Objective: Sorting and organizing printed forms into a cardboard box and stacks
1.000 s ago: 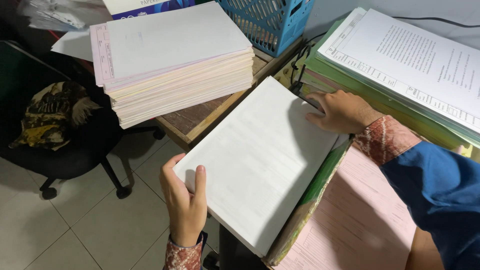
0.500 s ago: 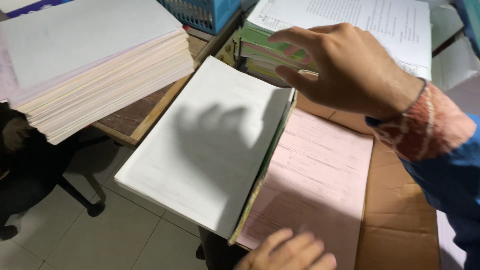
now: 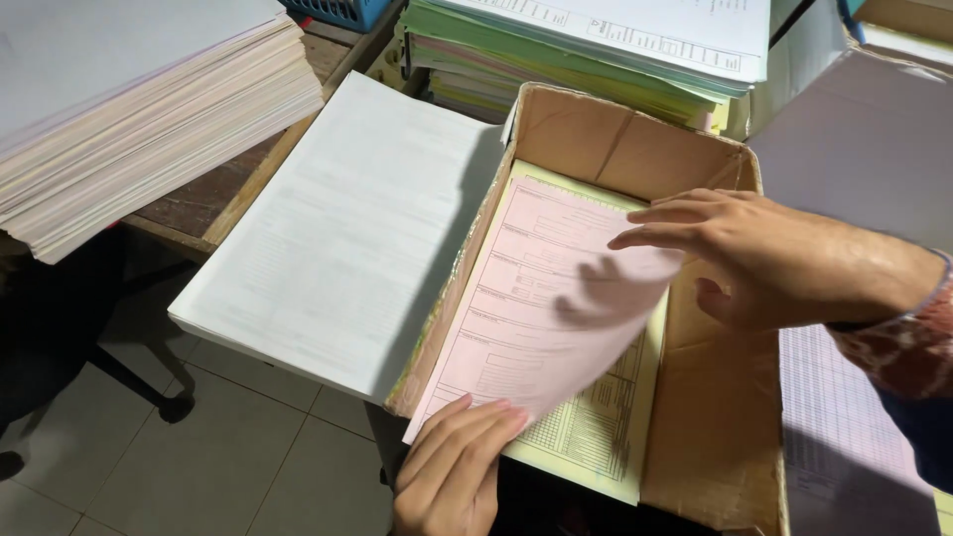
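Landmark for all positions: the open cardboard box (image 3: 615, 139).

Nearest the viewer, at the box's front rim: the left hand (image 3: 449, 471), fingers laid flat and together on the near corner of a pink form sheet (image 3: 526, 308). Fingers press from above; the thumb is hidden, so whether it pinches the corner from beneath cannot be told.

Inside the box: the pink sheet is lifted and bowed along its right edge, its left part lying against the box's left wall. Beneath it, a yellow form sheet (image 3: 596, 437) lies flat on the box floor.

Over the right half of the box: the right hand (image 3: 764, 258), fingers spread and extended, tips at the raised edge of the pink sheet. The hand looks loosely open; contact with the paper is likely but the blur leaves it uncertain.

Handling judgement: a single sheet, very light, limp, easily creased or torn. Best taken at a corner or free edge with a light pinch, the other hand steadying.

Left of the box: a thick white paper block (image 3: 338, 238), overhanging a wooden table (image 3: 199, 203). Further left, a tall paper stack (image 3: 129, 109).

Behind the box: a pile of green and white forms (image 3: 596, 55).
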